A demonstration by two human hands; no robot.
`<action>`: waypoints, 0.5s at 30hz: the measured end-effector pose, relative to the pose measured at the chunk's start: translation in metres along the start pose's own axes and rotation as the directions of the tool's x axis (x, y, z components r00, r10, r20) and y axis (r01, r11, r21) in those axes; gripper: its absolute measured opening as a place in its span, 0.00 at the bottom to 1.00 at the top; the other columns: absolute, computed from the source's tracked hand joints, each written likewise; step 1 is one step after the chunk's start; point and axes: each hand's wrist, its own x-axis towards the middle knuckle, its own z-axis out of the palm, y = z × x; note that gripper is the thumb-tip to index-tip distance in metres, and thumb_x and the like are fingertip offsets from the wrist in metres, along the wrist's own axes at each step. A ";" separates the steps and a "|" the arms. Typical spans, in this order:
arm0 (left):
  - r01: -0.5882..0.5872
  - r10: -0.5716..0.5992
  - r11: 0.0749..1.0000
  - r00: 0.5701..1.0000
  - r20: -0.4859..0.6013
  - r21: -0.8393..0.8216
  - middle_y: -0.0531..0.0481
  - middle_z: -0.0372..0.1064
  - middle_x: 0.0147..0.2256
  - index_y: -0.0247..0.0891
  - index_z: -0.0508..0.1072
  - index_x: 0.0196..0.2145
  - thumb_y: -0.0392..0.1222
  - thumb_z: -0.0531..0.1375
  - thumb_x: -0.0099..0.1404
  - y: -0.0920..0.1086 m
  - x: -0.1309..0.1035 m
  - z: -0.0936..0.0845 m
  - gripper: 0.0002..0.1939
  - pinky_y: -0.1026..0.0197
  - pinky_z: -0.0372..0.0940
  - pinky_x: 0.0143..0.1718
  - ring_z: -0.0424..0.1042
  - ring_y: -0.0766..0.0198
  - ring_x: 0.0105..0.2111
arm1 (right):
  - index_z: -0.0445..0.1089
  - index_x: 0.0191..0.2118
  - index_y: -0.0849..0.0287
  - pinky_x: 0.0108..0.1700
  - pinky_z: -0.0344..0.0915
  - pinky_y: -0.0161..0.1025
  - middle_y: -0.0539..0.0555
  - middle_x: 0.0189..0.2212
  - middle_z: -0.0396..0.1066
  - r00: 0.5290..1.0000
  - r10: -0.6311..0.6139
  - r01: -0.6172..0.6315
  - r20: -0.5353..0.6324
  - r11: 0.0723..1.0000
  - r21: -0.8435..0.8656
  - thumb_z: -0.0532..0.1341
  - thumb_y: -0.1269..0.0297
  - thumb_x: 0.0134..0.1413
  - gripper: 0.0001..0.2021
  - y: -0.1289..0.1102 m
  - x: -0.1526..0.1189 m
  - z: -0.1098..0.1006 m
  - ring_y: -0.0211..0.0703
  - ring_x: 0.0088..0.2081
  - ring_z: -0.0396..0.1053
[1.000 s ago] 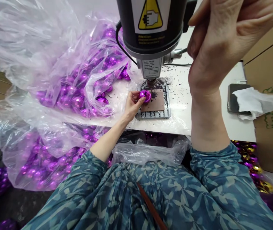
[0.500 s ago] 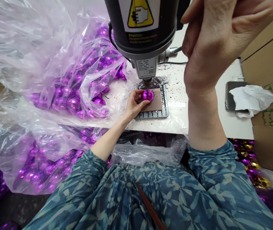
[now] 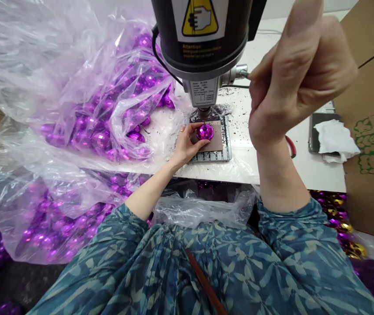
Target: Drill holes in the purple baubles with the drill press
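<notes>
Between thumb and fingers, my left hand holds a shiny purple faceted ball on a brown board. The board lies on the grey metal base of a drill press. Directly above the ball is the drill's chuck, with a thin bit reaching down to the ball's top. At the right of the machine, my right hand is closed round its feed lever; most of the lever is hidden by the fingers.
Clear plastic bags with many purple balls cover the left side. Dark shavings dot the white table. At right are a red-handled tool, white tissue on a dark object, and a cardboard box.
My right hand has moved down and away from the camera, and looks smaller. The ball's top now shows more plainly below the bit. My left hand still holds it.
</notes>
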 end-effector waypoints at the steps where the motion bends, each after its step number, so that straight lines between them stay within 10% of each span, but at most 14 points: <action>1: -0.002 0.002 1.000 1.000 0.000 0.001 0.43 0.80 0.54 0.47 0.79 0.59 0.47 0.83 0.61 0.000 0.000 0.000 0.32 0.40 0.75 0.64 0.78 0.45 0.58 | 0.87 0.44 0.48 0.34 0.56 0.14 0.43 0.19 0.57 1.000 -0.016 0.016 0.000 1.000 -0.002 0.62 0.55 0.72 0.14 0.002 -0.003 -0.002 0.10 0.24 0.65; 4: 0.004 -0.004 1.000 1.000 0.001 -0.008 0.43 0.80 0.55 0.47 0.79 0.59 0.46 0.83 0.62 0.000 -0.001 0.000 0.32 0.38 0.75 0.66 0.78 0.45 0.58 | 0.85 0.52 0.42 0.33 0.58 0.16 0.43 0.18 0.53 0.999 -0.045 0.045 0.001 0.999 -0.008 0.63 0.53 0.73 0.13 0.006 -0.010 -0.005 0.12 0.23 0.63; 15: 0.007 -0.007 0.999 1.000 0.015 -0.033 0.43 0.80 0.55 0.47 0.78 0.59 0.51 0.83 0.62 -0.001 0.000 0.000 0.32 0.38 0.74 0.67 0.78 0.45 0.59 | 0.71 0.26 0.59 0.23 0.53 0.29 0.44 0.14 0.49 0.993 -0.095 0.085 -0.074 0.989 -0.124 0.58 0.45 0.75 0.28 0.025 -0.034 -0.004 0.20 0.17 0.50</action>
